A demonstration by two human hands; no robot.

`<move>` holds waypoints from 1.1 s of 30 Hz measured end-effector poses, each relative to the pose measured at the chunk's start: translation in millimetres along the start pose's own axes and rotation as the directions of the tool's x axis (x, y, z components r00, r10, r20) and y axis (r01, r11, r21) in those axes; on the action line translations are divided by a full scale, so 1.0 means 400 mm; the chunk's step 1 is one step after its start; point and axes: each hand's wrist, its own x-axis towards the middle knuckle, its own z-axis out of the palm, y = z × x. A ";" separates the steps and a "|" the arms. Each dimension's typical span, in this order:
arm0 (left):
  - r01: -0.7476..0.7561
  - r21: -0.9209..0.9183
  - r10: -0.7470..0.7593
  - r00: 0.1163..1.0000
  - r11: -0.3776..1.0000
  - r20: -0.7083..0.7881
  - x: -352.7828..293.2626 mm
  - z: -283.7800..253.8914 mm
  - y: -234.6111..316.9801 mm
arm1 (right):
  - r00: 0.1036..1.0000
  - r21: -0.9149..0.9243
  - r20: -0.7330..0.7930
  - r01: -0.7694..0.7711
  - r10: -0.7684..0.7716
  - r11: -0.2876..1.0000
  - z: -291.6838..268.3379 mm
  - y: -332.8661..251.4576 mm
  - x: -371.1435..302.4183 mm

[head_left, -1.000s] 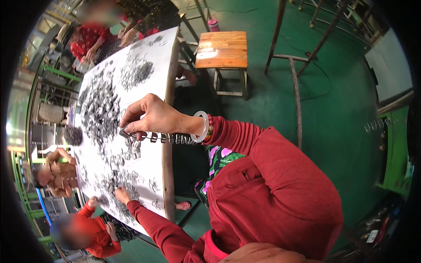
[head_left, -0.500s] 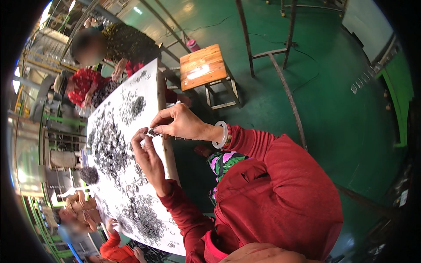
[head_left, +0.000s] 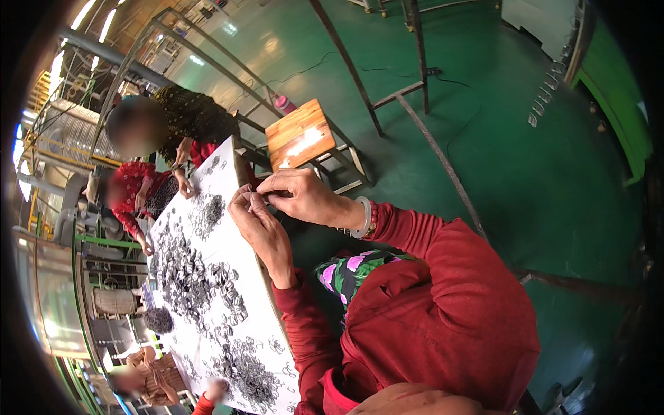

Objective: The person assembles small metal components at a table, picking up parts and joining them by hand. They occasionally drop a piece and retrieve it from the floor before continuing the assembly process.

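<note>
Above the near edge of a white table, my left hand and my right hand meet at the fingertips. Both are closed in a pinch around a small dark part, mostly hidden by the fingers. Its exact kind cannot be made out. A pale bangle and a beaded bracelet circle my right wrist. Left of my hands, a large heap of dark ring-like parts covers the tabletop. Thin dark rings lie in a looser pile nearer the lower edge, and a smaller pile lies farther up.
Beyond the table corner stands a wooden stool, with a pink bottle behind it. Co-workers sit along the far side; one's hand reaches onto the table. A metal frame stands on the green floor at right.
My view has shifted, so the table and stool sit differently in the picture. My fingertips have come closer together, and the dark part that showed between them is now mostly covered.
</note>
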 end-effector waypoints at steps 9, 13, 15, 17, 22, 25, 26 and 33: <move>0.091 -0.499 0.045 0.966 0.862 0.254 0.033 0.014 0.198 | 0.959 0.275 0.044 -0.282 0.281 0.919 -0.193 -0.141 0.071; -0.013 -0.535 0.132 0.974 0.845 0.185 0.028 -0.003 0.230 | 0.978 0.157 -0.040 -0.197 0.206 0.968 -0.295 -0.240 0.146; 0.009 -0.497 0.119 0.967 0.868 0.224 0.015 -0.014 0.180 | 0.980 0.158 -0.116 -0.141 0.160 0.977 -0.343 -0.291 0.190; 0.054 -0.445 0.105 0.940 0.894 0.326 -0.003 -0.024 0.088 | 0.985 0.000 -0.172 -0.027 0.026 1.000 -0.404 -0.333 0.241; 0.171 -0.150 -0.070 0.852 0.974 0.519 -0.120 -0.063 -0.337 | 0.960 0.012 -0.226 0.170 -0.163 0.985 -0.547 -0.380 0.366; 0.561 0.035 -0.464 0.645 0.827 0.607 -0.229 -0.137 -0.551 | 0.933 -0.065 -0.312 0.170 -0.181 0.983 -0.688 -0.406 0.426; 0.639 0.126 -0.580 0.574 0.759 0.579 -0.265 -0.184 -0.640 | 0.917 -0.094 -0.351 0.166 -0.189 0.982 -0.718 -0.415 0.447; 0.672 0.021 -0.549 0.586 0.740 0.596 -0.367 -0.280 -0.768 | 0.712 -0.326 -0.525 0.338 -0.466 0.883 -1.029 -0.559 0.600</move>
